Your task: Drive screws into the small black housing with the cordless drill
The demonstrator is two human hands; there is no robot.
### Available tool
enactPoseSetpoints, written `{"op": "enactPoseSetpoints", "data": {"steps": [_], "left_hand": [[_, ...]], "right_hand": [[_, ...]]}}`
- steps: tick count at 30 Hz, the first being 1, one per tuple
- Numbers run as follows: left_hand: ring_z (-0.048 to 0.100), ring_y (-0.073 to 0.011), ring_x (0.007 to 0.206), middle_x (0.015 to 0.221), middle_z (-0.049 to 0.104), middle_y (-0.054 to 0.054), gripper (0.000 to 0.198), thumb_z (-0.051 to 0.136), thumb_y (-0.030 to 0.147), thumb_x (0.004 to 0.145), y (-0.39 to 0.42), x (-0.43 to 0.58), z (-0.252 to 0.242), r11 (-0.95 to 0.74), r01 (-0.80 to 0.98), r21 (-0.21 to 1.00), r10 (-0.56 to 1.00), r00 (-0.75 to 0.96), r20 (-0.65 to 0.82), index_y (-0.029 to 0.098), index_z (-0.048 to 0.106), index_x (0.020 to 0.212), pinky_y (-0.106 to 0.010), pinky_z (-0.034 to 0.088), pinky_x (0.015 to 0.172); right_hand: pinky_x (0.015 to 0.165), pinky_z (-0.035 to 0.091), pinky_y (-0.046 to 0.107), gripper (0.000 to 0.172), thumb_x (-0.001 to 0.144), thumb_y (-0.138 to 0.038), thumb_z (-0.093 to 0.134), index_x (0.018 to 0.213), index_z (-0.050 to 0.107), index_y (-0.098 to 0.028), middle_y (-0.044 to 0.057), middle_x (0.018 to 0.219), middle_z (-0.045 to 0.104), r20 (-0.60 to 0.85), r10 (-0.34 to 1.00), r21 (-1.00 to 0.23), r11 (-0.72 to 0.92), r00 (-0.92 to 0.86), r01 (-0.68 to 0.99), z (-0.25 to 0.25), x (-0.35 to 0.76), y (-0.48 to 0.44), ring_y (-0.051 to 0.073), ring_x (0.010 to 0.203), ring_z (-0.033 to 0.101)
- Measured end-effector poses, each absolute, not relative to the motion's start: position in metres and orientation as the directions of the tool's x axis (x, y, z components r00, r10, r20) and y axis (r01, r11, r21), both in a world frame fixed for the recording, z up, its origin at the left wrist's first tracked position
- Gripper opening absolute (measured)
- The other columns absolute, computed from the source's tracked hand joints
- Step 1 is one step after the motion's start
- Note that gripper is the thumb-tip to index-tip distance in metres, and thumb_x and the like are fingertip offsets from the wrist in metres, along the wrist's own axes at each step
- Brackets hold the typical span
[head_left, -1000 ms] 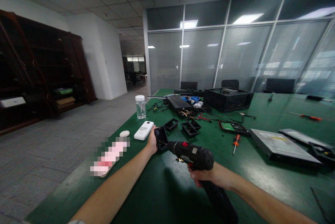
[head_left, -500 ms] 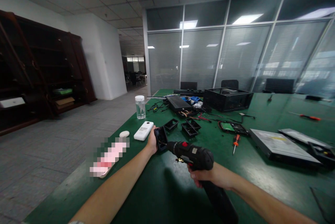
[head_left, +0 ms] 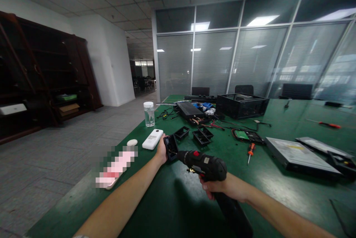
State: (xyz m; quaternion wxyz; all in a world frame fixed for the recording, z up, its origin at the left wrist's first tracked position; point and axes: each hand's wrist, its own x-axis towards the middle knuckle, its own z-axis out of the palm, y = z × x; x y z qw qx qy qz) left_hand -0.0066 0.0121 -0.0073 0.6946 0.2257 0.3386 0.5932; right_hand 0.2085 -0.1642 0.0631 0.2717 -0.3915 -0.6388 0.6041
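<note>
My left hand (head_left: 161,152) is closed on the left side of a small black plastic frame (head_left: 170,147), held tilted above the green table (head_left: 139,208). In my right hand (head_left: 219,186) is a black cordless drill (head_left: 205,164) with red details, its fingers wrapped round the grip. The drill's chuck points left at the lower right edge of the black frame. Whether the bit touches the frame I cannot make out. Several similar black frames (head_left: 201,137) lie on the table just beyond my hands.
Left of my hands are a white power bank (head_left: 152,139), a round white object (head_left: 132,142) and a clear bottle (head_left: 149,114). To the right lie an orange screwdriver (head_left: 251,152), a circuit-board part (head_left: 247,135) and a flat metal drive (head_left: 300,156). A black case (head_left: 241,106) stands behind.
</note>
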Motion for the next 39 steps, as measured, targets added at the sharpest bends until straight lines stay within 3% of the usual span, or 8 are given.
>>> {"op": "enactPoseSetpoints", "data": {"steps": [27,39], "left_hand": [[0.062,-0.0202,0.056,0.063,0.061,-0.002,0.034,0.056,0.052,0.073,0.0148,-0.0079,-0.0112,0.174,-0.656,0.735,0.983,0.07,-0.169,0.019,0.057,0.081,-0.031,0.048,0.056],[0.061,-0.02,0.054,0.062,0.062,-0.002,0.037,0.055,0.053,0.073,0.0162,-0.0069,-0.0121,0.186,-0.646,0.741,0.98,0.073,-0.183,0.017,0.058,0.08,-0.032,0.048,0.055]], "right_hand": [[0.055,0.042,0.027,0.032,0.066,-0.038,0.072,0.08,0.054,-0.016,-0.004,0.058,0.056,-0.138,0.853,-0.983,-0.055,-0.503,0.178,0.0619,0.2071,-0.1653,0.012,0.054,0.052],[0.055,0.041,0.025,0.021,0.071,-0.03,0.067,0.081,0.053,-0.016,-0.003,0.06,0.057,-0.108,0.834,-0.983,-0.009,-0.541,0.182,0.0583,0.2094,-0.1631,0.012,0.055,0.052]]}}
